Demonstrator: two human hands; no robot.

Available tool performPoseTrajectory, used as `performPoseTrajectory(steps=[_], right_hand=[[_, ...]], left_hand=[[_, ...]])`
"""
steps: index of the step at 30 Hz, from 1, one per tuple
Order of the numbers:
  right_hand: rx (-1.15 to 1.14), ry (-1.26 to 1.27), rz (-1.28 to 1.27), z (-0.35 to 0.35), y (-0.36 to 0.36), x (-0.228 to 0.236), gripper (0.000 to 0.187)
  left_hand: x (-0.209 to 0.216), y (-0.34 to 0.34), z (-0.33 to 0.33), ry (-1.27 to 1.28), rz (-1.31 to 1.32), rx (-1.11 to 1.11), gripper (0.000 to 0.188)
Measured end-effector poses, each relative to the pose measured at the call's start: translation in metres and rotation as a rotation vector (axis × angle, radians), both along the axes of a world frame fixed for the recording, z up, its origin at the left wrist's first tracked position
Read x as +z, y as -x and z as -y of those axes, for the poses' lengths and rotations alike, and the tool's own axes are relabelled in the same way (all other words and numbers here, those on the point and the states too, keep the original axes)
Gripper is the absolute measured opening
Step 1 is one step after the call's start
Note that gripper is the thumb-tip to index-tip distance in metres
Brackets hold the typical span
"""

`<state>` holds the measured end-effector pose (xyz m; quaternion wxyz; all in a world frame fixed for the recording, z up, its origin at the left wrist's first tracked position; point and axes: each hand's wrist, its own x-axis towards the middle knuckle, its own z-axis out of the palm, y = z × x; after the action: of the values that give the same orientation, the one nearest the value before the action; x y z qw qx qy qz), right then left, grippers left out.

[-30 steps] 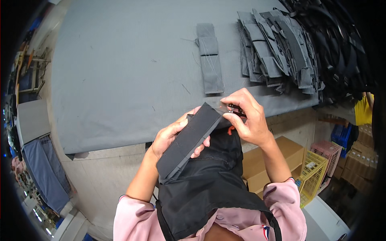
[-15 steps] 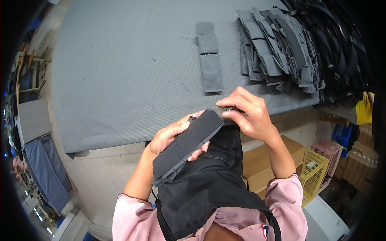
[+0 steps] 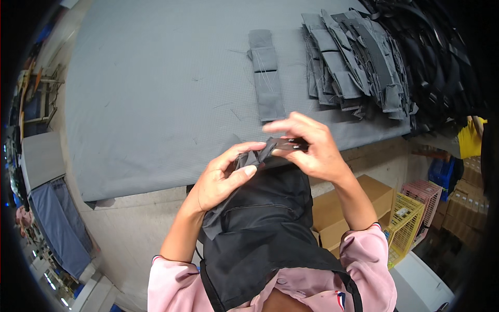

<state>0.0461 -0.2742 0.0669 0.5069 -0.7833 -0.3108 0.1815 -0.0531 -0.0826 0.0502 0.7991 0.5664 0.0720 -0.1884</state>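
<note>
My left hand (image 3: 221, 179) is closed on a dark grey fabric strip (image 3: 254, 160), pinching it between thumb and fingers. The strip is turned and bunched, and part of it hangs below the hand in front of my black apron (image 3: 260, 223). Close beside its upper end, my right hand (image 3: 312, 148) is closed on small dark thread snips (image 3: 291, 144), partly hidden by the fingers. The snips' tip is at the cloth; I cannot tell whether the blades are cutting. Just beyond my right hand, a single grey fabric strip (image 3: 267, 86) with loose threads lies on the table.
The table is covered in grey textured sheeting (image 3: 156, 104). A pile of grey fabric strips (image 3: 348, 62) lies at the back right, beside a heap of black straps (image 3: 436, 57). Below the table edge stand a cardboard box (image 3: 353, 208) and a yellow crate (image 3: 408, 223).
The strip in my left hand has turned from lying flat to bunched on edge. My left thumb has come over it. The right hand's fingers have lifted and spread slightly around the snips.
</note>
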Motion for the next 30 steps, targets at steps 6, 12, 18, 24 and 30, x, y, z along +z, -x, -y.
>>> performPoseTrajectory(steps=[6, 12, 18, 24, 30], right_hand=[[-0.006, -0.215, -0.385, -0.001, 0.004, -0.016, 0.013], [-0.106, -0.219, -0.466, -0.002, 0.014, -0.015, 0.006], [-0.203, -0.873, -1.129, 0.006, 0.015, -0.023, 0.015], [-0.583, -0.243, -0.114, 0.011, 0.04, -0.031, 0.031], [-0.478, 0.128, 0.526, 0.002, 0.043, -0.027, 0.028]], left_hand=[[0.017, -0.001, -0.001, -0.541, 0.151, -0.024, 0.038], [0.009, -0.002, 0.003, -0.712, 0.311, 0.042, 0.037], [0.01, -0.006, 0.008, -0.927, 0.497, 0.079, 0.036], [0.0, -0.005, 0.009, -1.158, 0.64, 0.181, 0.034], [0.007, -0.005, 0.017, -1.226, 0.616, 0.223, 0.035]])
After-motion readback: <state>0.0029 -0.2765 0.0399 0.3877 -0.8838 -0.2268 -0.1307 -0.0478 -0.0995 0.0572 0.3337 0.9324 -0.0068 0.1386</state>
